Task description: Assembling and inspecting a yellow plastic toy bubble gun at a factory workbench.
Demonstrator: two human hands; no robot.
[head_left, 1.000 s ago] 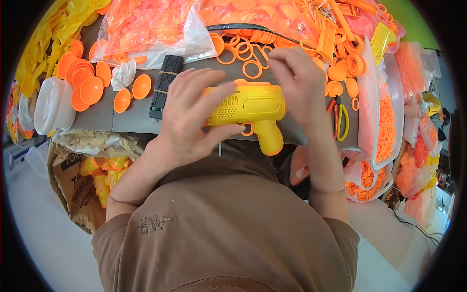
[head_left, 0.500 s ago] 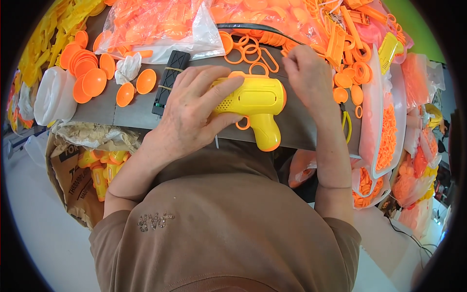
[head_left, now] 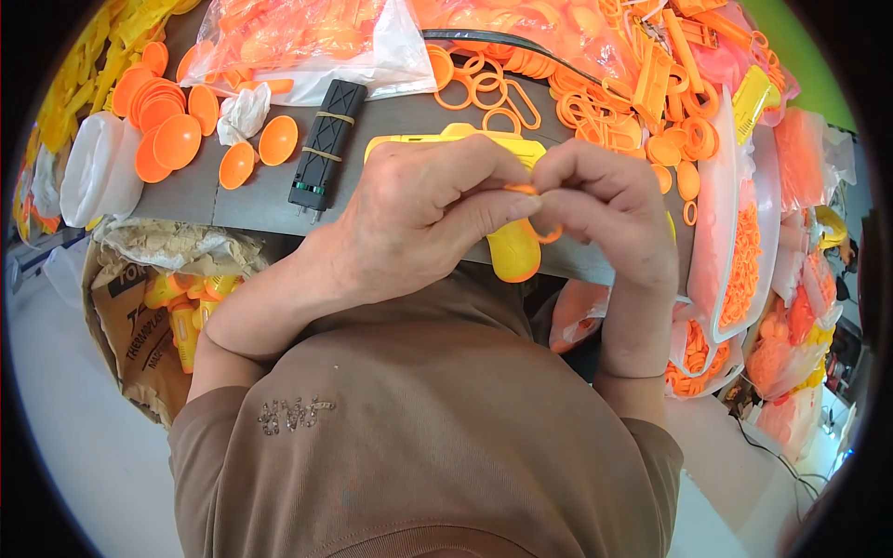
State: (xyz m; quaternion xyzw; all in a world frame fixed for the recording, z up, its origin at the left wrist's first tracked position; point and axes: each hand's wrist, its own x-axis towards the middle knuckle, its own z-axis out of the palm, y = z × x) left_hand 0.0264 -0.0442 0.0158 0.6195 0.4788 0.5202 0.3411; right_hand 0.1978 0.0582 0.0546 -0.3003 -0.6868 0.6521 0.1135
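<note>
One dark worktop (head_left: 256, 201) is carrying a yellow gun-shaped shell (head_left: 514, 254). The left hand (head_left: 419, 209) and right hand (head_left: 614, 206) are meeting over it, partly covering it. A black, band-wrapped block (head_left: 326, 139) is lying left of the left hand. Both grips are pinching a small orange part (head_left: 522, 189), its curved end showing under the right fingers.

Here's the grey counter (head_left: 209, 200), busy at the back: a clear bag (head_left: 298, 46) of orange parts, orange cups (head_left: 177, 141) clustered left, crumpled white tissue (head_left: 244, 115) beside them, a black banded block (head_left: 326, 144), orange loops (head_left: 595, 112) heaped right, yellow toy gun (head_left: 514, 253) up front!
</note>
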